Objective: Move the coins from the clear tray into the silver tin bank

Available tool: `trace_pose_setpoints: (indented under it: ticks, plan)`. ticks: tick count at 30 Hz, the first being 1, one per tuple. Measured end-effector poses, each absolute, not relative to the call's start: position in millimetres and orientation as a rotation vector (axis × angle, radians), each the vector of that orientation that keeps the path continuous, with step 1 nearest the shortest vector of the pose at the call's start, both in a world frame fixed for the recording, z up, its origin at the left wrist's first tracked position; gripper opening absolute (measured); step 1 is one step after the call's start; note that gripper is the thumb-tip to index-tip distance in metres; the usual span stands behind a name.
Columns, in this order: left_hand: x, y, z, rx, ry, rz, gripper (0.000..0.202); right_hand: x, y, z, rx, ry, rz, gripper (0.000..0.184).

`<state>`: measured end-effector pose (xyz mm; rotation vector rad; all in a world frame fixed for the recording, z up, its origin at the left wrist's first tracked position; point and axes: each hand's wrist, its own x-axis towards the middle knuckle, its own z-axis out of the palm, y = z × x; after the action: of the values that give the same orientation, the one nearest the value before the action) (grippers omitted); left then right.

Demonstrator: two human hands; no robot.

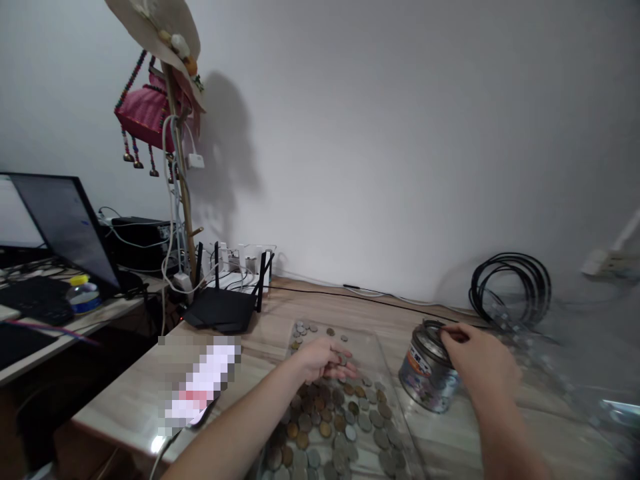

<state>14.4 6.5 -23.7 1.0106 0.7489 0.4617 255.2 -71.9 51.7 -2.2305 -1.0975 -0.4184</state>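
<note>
From my head camera, looking down over a pale wood-grain table (115,407): my left hand (323,358) is turned palm up near the middle, fingers partly curled, with one silvery coin (343,361) held at the fingers near the thumb. It hovers over a clear plastic mat or tray (369,347), I can't tell which, where many loose coins (320,404), silvery and brassy, lie spread towards my body. A few smaller ones sit at its far left corner.

My right hand (483,353) is at the top of a printed metal tin (425,377), thumb and fingers brought close together by its upper edge; I cannot tell whether they grip anything. The tin stands upright on the table, just beside the right edge of the clear plastic.

To the left lie a phone (206,383) with its screen pixelated and, further back, a black router (220,309) with raised antennas. At the back right, a coil of black cable (479,288) leans near the white wall (360,133). A straw hat (165,30) and a pink bag (145,113) hang at upper left, above a monitor (60,227).
</note>
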Motion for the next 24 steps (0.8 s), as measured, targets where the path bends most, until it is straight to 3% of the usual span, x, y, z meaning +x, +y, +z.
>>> trace_pose_setpoints:
  ticks: [6,12,16,19,24]
  plan:
    - [14,7,-25,1.084,0.740,0.483,0.041,230,-67,45,-1.823,-1.275,-0.674,0.032]
    - [13,3,-20,1.119,0.717,0.520,0.049,167,-44,9,-1.482,-1.897,0.343,0.027]
    - [12,2,-18,1.106,0.707,0.500,0.043,151,-34,-8,-1.421,-1.900,0.572,0.024]
    - [12,3,-18,1.048,0.698,0.434,0.027,166,-40,2,-1.510,-1.818,0.380,0.023]
    - [14,6,-19,0.968,0.748,0.439,0.028,217,-65,39,-1.868,-1.336,-0.533,0.031]
